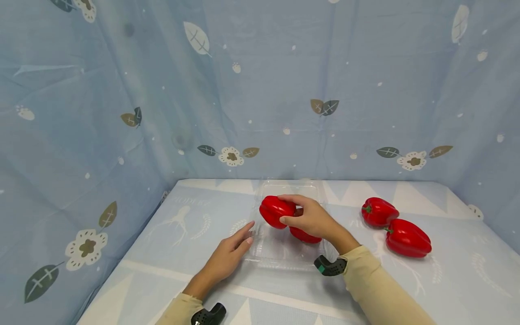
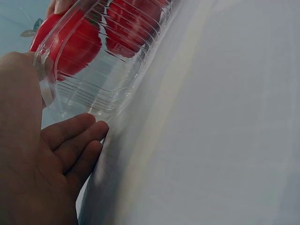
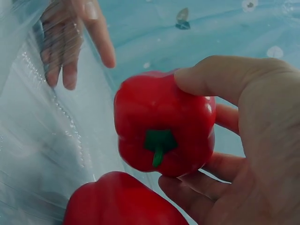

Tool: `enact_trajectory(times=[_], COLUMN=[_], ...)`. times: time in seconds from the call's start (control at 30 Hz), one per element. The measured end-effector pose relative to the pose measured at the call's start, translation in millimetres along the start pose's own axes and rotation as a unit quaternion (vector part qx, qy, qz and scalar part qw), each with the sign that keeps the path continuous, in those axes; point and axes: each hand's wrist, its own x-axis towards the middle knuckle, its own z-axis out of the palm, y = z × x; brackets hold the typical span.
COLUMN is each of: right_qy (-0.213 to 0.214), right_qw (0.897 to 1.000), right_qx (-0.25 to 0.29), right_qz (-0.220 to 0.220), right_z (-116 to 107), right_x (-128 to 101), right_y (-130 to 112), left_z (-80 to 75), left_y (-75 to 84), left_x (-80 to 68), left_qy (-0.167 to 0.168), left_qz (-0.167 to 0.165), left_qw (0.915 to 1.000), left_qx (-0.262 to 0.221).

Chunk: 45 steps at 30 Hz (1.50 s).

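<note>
My right hand grips a red bell pepper by its sides, thumb on one side and fingers on the other. In the right wrist view the held pepper shows its green stem. Beneath it, a second red bell pepper lies inside a clear plastic container, partly hidden by my right hand. At the container's left side is my left hand, its fingers extended and holding nothing. The left wrist view shows the fingers of that hand beside the container's ribbed wall.
Two more red bell peppers, one farther back and one nearer, lie together on the patterned tablecloth to the right. A blue curtain with leaf and flower prints hangs behind the table and along its sides.
</note>
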Motion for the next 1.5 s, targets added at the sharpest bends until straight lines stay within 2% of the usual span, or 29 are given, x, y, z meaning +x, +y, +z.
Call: enact_trajectory(times=[0.37, 0.77, 1.17, 1.5], right_qy=[-0.003, -0.018, -0.039, -0.055], right_qw=[0.997, 0.993, 0.980, 0.970], right_qx=[-0.073, -0.110, -0.181, -0.233], right_qz=[-0.036, -0.026, -0.072, -0.039], right_z=[6, 8, 15, 20], right_x=[9, 10, 13, 15], right_y=[1, 0, -9, -11], left_z=[0.1, -1.4, -2.9, -2.2], left_y=[-0.1, 0.6, 0.6, -1.3], left_x=[0.1, 0.2, -0.4, 0.0], left_qy=[-0.001, -0.001, -0.005, -0.008], left_qz=[-0.010, -0.004, -0.012, 0.004], left_qw=[0.9999, 1.0000, 0.9999, 0.9999], left_qx=[0.002, -0.001, -0.005, -0.006])
